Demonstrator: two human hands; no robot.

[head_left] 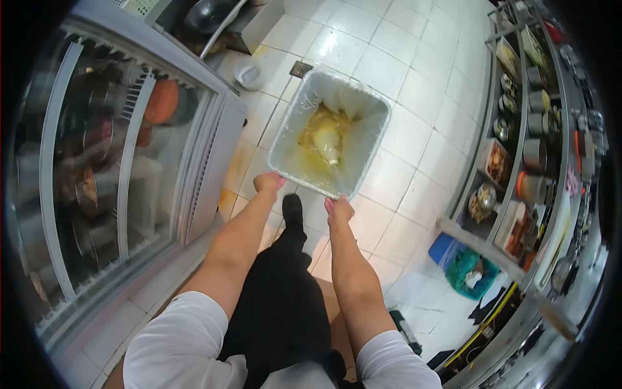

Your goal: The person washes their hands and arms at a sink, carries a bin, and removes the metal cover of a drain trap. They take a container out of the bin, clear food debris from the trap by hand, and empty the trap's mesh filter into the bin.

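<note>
Left hand (pixel 268 183) and right hand (pixel 339 209) clamp an upward-opening tub's rim (pixel 311 187), long axis slanting forward-right.

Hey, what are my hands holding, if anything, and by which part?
The bin, by its near rim: the left hand grips near one corner, the right hand near the other.

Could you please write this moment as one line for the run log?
left hand: grip on bin, near rim, left end | right hand: grip on bin, near rim, right end | bin: yellowish, liquid-looking contents
</note>
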